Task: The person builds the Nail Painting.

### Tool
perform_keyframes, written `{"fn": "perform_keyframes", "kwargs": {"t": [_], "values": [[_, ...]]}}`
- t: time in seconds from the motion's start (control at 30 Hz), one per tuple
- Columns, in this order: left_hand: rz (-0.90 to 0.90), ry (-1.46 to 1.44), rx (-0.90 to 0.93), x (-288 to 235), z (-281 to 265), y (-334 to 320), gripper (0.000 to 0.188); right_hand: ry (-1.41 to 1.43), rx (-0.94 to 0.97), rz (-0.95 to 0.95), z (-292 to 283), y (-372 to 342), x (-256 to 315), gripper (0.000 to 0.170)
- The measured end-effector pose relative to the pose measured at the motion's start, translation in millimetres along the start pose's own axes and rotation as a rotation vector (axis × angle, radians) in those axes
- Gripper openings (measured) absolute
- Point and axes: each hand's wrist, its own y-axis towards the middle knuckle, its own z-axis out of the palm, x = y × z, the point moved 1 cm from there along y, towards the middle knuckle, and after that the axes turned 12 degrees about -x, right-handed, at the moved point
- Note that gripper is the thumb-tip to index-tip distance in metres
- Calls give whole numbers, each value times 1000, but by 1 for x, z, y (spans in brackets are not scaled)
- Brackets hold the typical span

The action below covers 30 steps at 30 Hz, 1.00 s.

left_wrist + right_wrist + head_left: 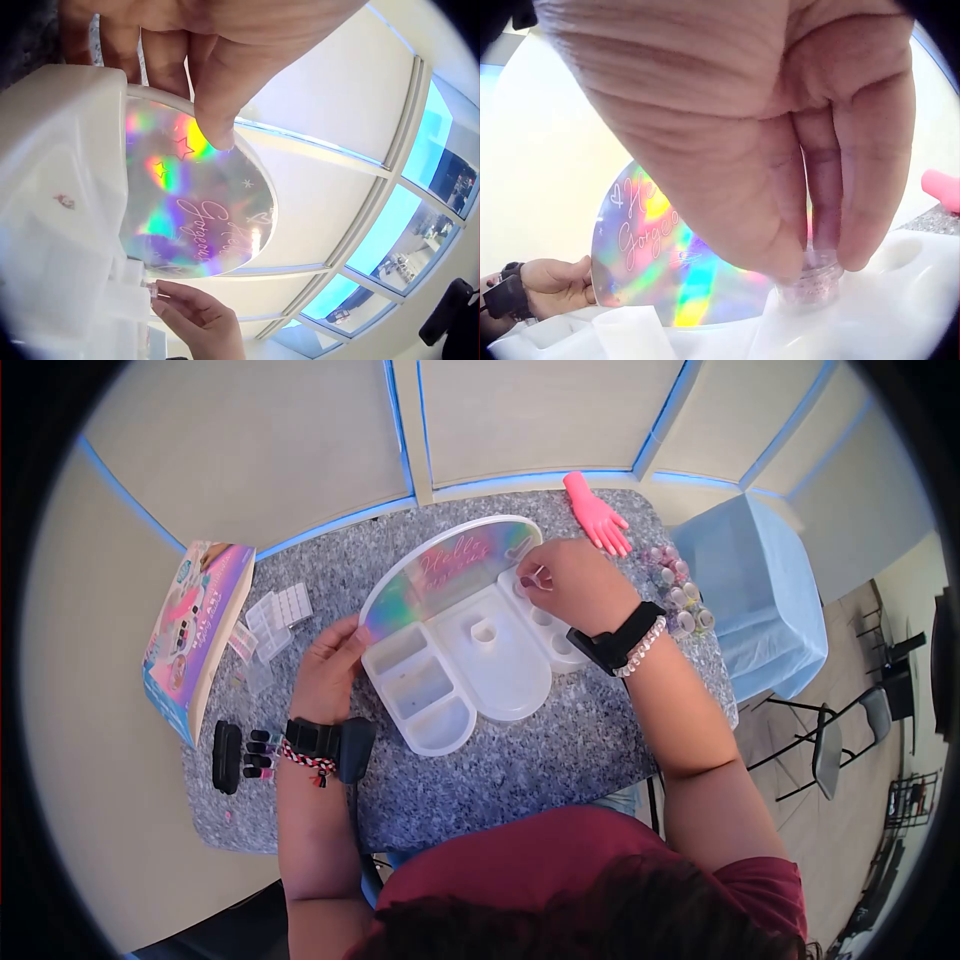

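A white plastic organizer tray (pixel 520 685) with compartments and round wells stands on the table, a curved holographic panel (pixel 405 605) with pink lettering upright at its back. My left hand (pixel 328 672) grips the panel's left edge; in the left wrist view the thumb (pixel 217 127) lies on its shiny face and the fingers pass behind the rim. Over the round wells at the tray's right side, my right hand (pixel 585 585) pinches a small clear jar (pixel 810 286) of pinkish glitter between thumb and fingers. The jar's base overlaps the well area in the right wrist view.
Several small jars (pixel 683 595) and a pink model hand (pixel 597 515) lie right of the tray. To the left are a nail art box (pixel 197 630), clear plastic packs (pixel 268 622), nail polish bottles (pixel 262 750) and a black case (pixel 227 758).
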Motion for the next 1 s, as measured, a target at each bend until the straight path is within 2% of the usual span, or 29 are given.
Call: {"fn": "perform_keyframes", "kwargs": {"t": [0.3,0.43,0.5,0.53,0.57,0.63,0.67,0.73,0.83,1.0], "values": [[7,41,-69,-2,6,-3,29,-75,-9,-83,16,-1,-5,15],[19,60,-46,-9,9,-8,28,-37,-24,-96,11,-1,-13,17],[11,91,-76,-10,11,-10,28,118,-111,16,-6,2,-32,16],[7,91,-75,-10,11,-10,28,72,-131,122,-19,4,-37,18],[10,81,-58,-9,10,-10,28,71,-128,126,-26,5,-49,18],[16,69,-41,-9,10,-9,28,-236,-169,253,-39,8,-74,17],[19,62,-37,-8,8,-8,29,-236,-169,254,-41,7,-82,17],[21,58,-30,-7,7,-7,29,-400,-64,420,-38,3,-97,18],[28,55,-39,-6,6,-7,29,-456,-142,417,-25,1,-108,22],[9,34,-36,-3,0,-5,27,-527,-80,374,-15,6,-121,25]]}}
